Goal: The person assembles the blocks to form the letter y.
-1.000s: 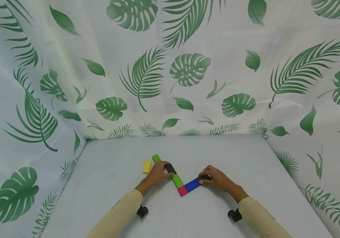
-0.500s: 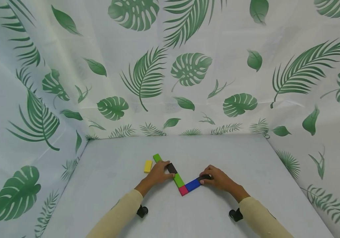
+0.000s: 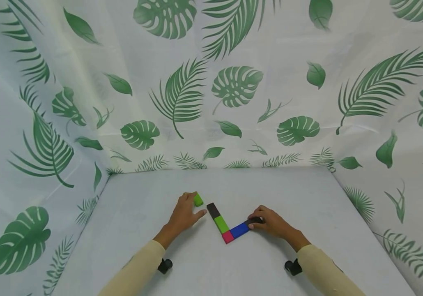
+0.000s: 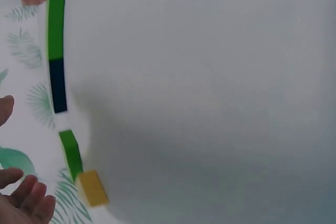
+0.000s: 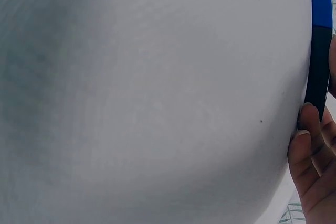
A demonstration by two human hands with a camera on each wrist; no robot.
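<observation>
My left hand (image 3: 182,211) is spread, thumb apart from fingers, beside a loose green block (image 3: 198,200). In the left wrist view its fingers (image 4: 32,195) hold nothing, and a yellow block (image 4: 92,188) lies against that green block's end; the hand hides the yellow one in the head view. A bent row has a black block (image 3: 213,210), a green block (image 3: 221,225), a red block (image 3: 228,237), a blue block (image 3: 239,230) and a second black block (image 3: 254,221) at its right end. My right hand (image 3: 273,223) pinches this last block between thumb and fingers.
The blocks lie on a white table surface (image 3: 226,271). Leaf-printed white sheets (image 3: 248,119) rise at the back and both sides. Dark wrist cameras (image 3: 165,266) sit under both forearms.
My left hand has moved left from the black and green blocks, its thumb and fingers spreading; it now covers the yellow block in the head view. The right hand stays in place.
</observation>
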